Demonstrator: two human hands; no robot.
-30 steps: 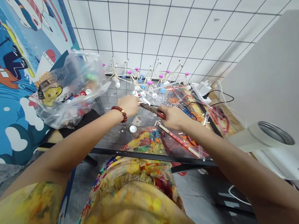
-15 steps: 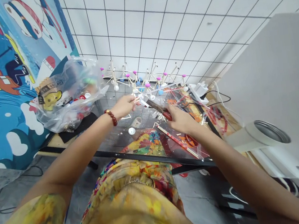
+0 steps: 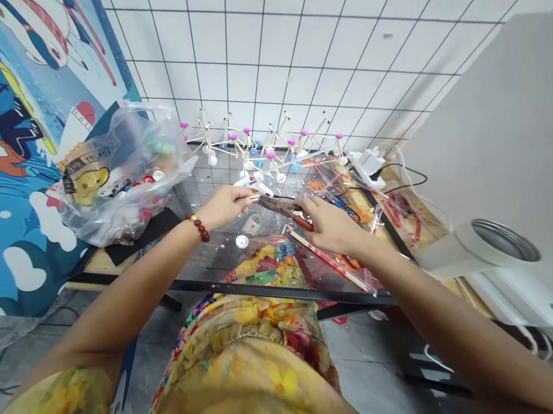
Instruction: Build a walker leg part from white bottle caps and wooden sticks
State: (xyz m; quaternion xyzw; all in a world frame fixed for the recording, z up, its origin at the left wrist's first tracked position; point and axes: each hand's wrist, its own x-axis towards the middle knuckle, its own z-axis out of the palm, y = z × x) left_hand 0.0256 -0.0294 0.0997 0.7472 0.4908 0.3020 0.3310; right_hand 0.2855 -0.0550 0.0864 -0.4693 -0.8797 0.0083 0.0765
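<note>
Between the fingertips of my left hand (image 3: pixel 229 206) is a short pale wooden stick (image 3: pixel 254 197), pinched and pointing right. My right hand (image 3: pixel 326 223) is closed round the red handles of a pair of pliers (image 3: pixel 279 205). The jaws of the pliers are at the stick's right end; whether they grip it I cannot tell. Just behind lies a white hot glue gun (image 3: pixel 255 184), partly hidden by my left hand. Farther back stand several stick figures (image 3: pixel 270 156) made of pale sticks with pink, white and blue caps.
A clear plastic bag (image 3: pixel 126 178) of coloured caps sits at the left. A white bottle cap (image 3: pixel 242 241) lies near the glass table's front edge (image 3: pixel 267 291). On the right are a red packet of sticks (image 3: pixel 328 259), a power strip (image 3: pixel 367 167) with cables and a pale cylinder (image 3: pixel 463 250).
The pliers have moved left, their jaws coming to the stick in my left hand. More of the white glue gun shows behind my hands. The view has shifted slightly.
</note>
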